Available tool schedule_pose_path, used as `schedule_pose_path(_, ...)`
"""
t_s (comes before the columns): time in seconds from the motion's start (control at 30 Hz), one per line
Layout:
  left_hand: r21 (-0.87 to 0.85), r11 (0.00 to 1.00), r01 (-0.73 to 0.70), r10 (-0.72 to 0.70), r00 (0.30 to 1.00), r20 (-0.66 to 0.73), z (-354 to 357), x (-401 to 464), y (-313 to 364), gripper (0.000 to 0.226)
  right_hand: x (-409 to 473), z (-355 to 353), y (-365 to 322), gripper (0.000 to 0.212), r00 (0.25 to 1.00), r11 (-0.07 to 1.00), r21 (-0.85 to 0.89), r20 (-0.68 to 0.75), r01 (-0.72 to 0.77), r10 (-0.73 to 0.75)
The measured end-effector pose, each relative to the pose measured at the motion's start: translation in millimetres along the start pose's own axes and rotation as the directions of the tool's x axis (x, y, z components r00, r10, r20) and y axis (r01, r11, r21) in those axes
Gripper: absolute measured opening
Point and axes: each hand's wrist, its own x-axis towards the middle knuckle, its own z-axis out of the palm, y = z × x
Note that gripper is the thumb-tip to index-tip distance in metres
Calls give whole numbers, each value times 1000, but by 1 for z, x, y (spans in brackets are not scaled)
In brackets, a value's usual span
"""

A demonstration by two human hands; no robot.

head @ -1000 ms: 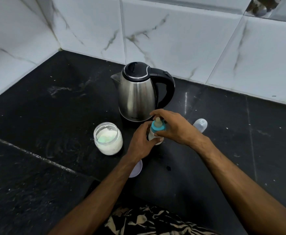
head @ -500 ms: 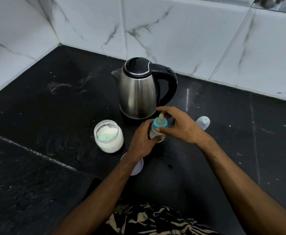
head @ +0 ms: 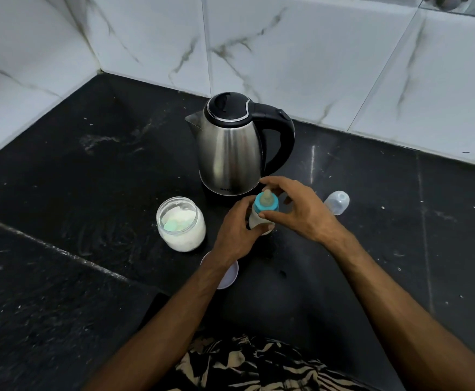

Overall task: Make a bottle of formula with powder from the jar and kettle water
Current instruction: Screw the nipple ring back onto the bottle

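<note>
Left hand (head: 235,231) grips and hides bottle (head: 254,220); right hand (head: 301,211) grips teal collar (head: 266,206).

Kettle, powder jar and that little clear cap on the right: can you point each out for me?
kettle (head: 228,153), head view, on the steel body.
powder jar (head: 180,225), head view, on the powder seen through its open mouth.
clear cap (head: 338,202), head view, on its domed side.

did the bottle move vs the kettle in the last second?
No. The bottle sits just in front of the kettle base, right of the jar, as before. Only the camera shifted.
</note>
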Motion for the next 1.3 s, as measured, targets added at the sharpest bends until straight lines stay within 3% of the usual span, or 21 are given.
schedule_pose_path(0.23,-17,1000,-14,14,1000,8,-1,-1,2,60,-2,2,0,61,999,999,-25,-39,30,-31)
schedule_pose_path(0.43,-4,1000,-5,5,1000,10,0,0,-1,62,1,-3,2,66,997,996,-58,25,74,-73)
schedule_pose_path(0.77,-1,1000,9,-9,1000,28,0,0,-3,64,-2,-8,0,64,999,968,251,-38,-3,13)
schedule_pose_path(1.03,12,1000,6,-7,1000,27,0,0,-2,63,1,-9,5,75,998,995,99,57,7,-13)
schedule_pose_path(1.3,8,1000,-25,24,1000,18,-1,-1,0,60,0,-1,6,65,999,999,-18,-15,36,-36)
